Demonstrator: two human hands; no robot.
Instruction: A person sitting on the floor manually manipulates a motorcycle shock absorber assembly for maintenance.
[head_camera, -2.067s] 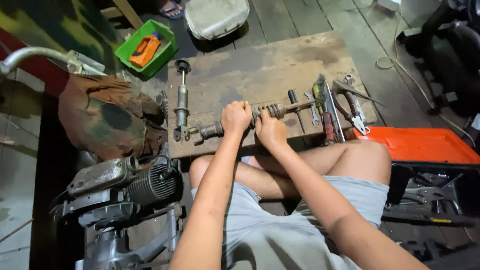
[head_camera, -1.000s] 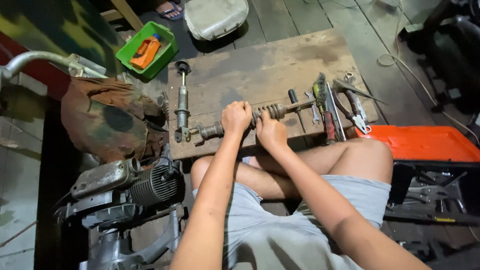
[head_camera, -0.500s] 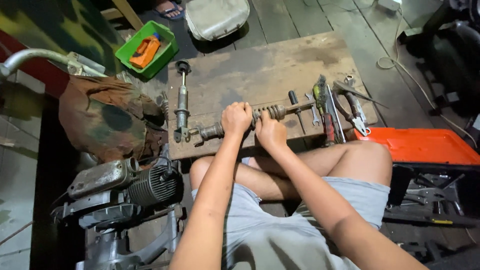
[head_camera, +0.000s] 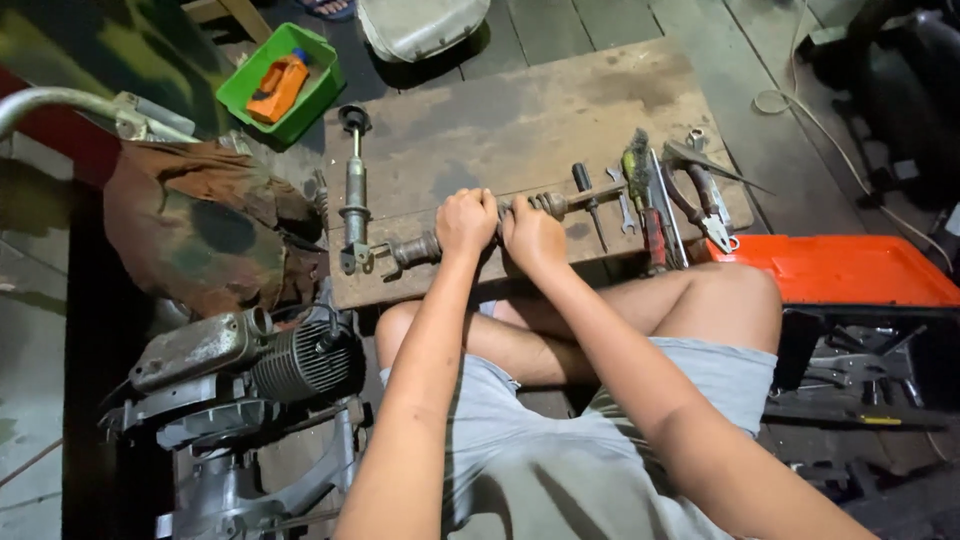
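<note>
Shaft assembly (head_camera: 415, 247): rusty metal rod with threaded end, lying across the near edge of the wooden surface (head_camera: 520, 120), gripped by both hands.
Left hand (head_camera: 466, 221): fist closed around the shaft, mid-length.
Right hand (head_camera: 534, 235): closed on the shaft, touching the left hand.
Shock absorber (head_camera: 354, 190): beyond the left hand, lying lengthwise.
Screwdriver (head_camera: 588, 200): just past the right hand.
Pliers (head_camera: 700, 190): further right, among loose tools.
Green tray (head_camera: 283, 85): far left, holding an orange bottle (head_camera: 277, 88).
Engine (head_camera: 290, 362): left of the left forearm.
</note>
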